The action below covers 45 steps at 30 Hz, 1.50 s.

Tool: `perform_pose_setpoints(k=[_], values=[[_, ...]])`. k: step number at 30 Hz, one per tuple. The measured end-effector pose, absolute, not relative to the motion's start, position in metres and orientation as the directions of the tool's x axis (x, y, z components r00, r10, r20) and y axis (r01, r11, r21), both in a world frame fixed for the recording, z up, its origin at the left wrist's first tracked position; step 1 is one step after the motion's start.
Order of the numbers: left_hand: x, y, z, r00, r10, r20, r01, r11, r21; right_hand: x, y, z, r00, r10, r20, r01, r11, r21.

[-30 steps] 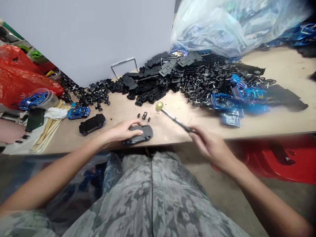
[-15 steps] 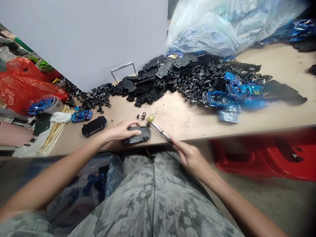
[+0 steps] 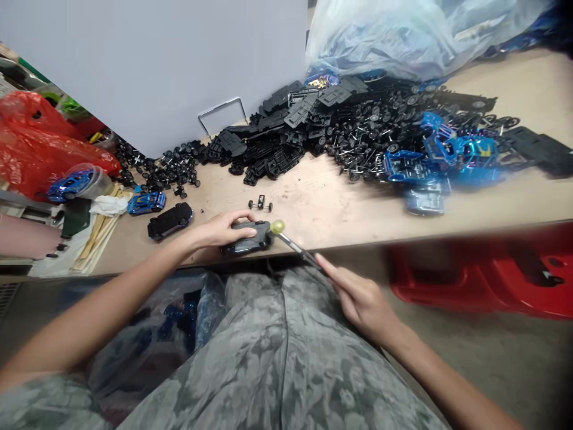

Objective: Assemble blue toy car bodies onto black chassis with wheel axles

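My left hand grips a dark grey toy car down on the wooden table, near its front edge. My right hand holds a small hammer by its thin metal handle. The hammer's round, pale yellow-green head is at the right end of the car, touching it or very close. A small black wheel-and-axle piece lies just beyond the car.
A long heap of black chassis and wheels and shiny blue car bodies fills the table's far side. A black car and a blue car stand left. Plastic bags lie behind; a red crate stands below right.
The hammer head has moved from above the car down to its right end. My right hand has drawn back toward me, and the view has shifted slightly.
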<state>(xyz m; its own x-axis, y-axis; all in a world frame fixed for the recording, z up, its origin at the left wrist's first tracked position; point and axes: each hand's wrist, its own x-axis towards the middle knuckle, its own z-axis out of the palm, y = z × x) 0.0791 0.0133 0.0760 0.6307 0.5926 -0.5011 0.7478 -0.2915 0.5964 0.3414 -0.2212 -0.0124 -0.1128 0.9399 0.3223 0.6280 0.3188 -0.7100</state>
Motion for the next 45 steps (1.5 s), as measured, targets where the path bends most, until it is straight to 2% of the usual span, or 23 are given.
perform_pose_setpoints(k=[3, 7, 11, 13, 15, 17, 18, 22, 24, 27, 30, 32, 36, 40, 45], values=[[0.079, 0.013, 0.075, 0.634, 0.593, -0.496, 0.744, -0.292, 0.601, 0.341, -0.219, -0.012, -0.099, 0.940, 0.325, 0.655, 0.308, -0.690], [0.079, 0.014, 0.071, 0.642, 0.597, -0.481, 0.730, -0.285, 0.621, 0.342, -0.215, -0.004, -0.177, 0.943, 0.282, 0.716, 0.321, -0.620], [0.076, 0.013, 0.069, 0.609, 0.640, -0.469, 0.731, -0.222, 0.645, 0.356, -0.207, 0.005, -0.222, 0.925, 0.309, 0.816, 0.349, -0.461], [0.075, 0.009, 0.070, 0.565, 0.657, -0.498, 0.727, -0.113, 0.677, 0.370, -0.196, 0.008, -0.183, 0.919, 0.350, 0.890, 0.306, -0.337], [0.078, 0.002, 0.070, 0.537, 0.651, -0.536, 0.671, 0.056, 0.739, 0.386, -0.179, 0.012, -0.099, 0.919, 0.382, 0.959, 0.190, -0.208], [0.086, -0.006, 0.069, 0.540, 0.615, -0.575, 0.562, 0.245, 0.790, 0.396, -0.158, 0.018, -0.066, 0.914, 0.401, 0.983, 0.128, -0.129], [0.091, -0.010, 0.068, 0.553, 0.593, -0.586, 0.500, 0.327, 0.802, 0.398, -0.147, 0.022, -0.093, 0.901, 0.424, 0.980, 0.158, -0.121], [0.112, -0.019, 0.062, 0.643, 0.513, -0.569, 0.321, 0.494, 0.808, 0.371, -0.115, 0.028, -0.383, 0.798, 0.466, 0.841, 0.510, -0.182], [0.114, -0.019, 0.062, 0.676, 0.496, -0.545, 0.311, 0.478, 0.821, 0.348, -0.105, 0.023, -0.468, 0.719, 0.513, 0.576, 0.689, -0.440], [0.103, -0.017, 0.066, 0.694, 0.560, -0.453, 0.306, 0.340, 0.889, 0.326, -0.099, 0.015, -0.388, 0.745, 0.543, 0.388, 0.666, -0.637], [0.088, -0.024, 0.064, 0.714, 0.638, -0.288, 0.286, 0.110, 0.952, 0.321, -0.097, 0.011, -0.344, 0.807, 0.480, 0.396, 0.588, -0.706], [0.083, -0.034, 0.056, 0.665, 0.716, -0.212, 0.309, -0.006, 0.951, 0.321, -0.096, 0.012, -0.354, 0.819, 0.451, 0.385, 0.567, -0.728], [0.087, -0.050, 0.036, 0.537, 0.822, -0.188, 0.269, 0.044, 0.962, 0.317, -0.093, 0.016, -0.367, 0.829, 0.421, 0.342, 0.542, -0.768], [0.091, -0.054, 0.031, 0.503, 0.834, -0.226, 0.208, 0.137, 0.969, 0.313, -0.090, 0.019, -0.376, 0.837, 0.397, 0.327, 0.521, -0.788], [0.092, -0.054, 0.035, 0.496, 0.829, -0.257, 0.223, 0.164, 0.961, 0.313, -0.087, 0.021, -0.366, 0.847, 0.386, 0.296, 0.499, -0.814]])
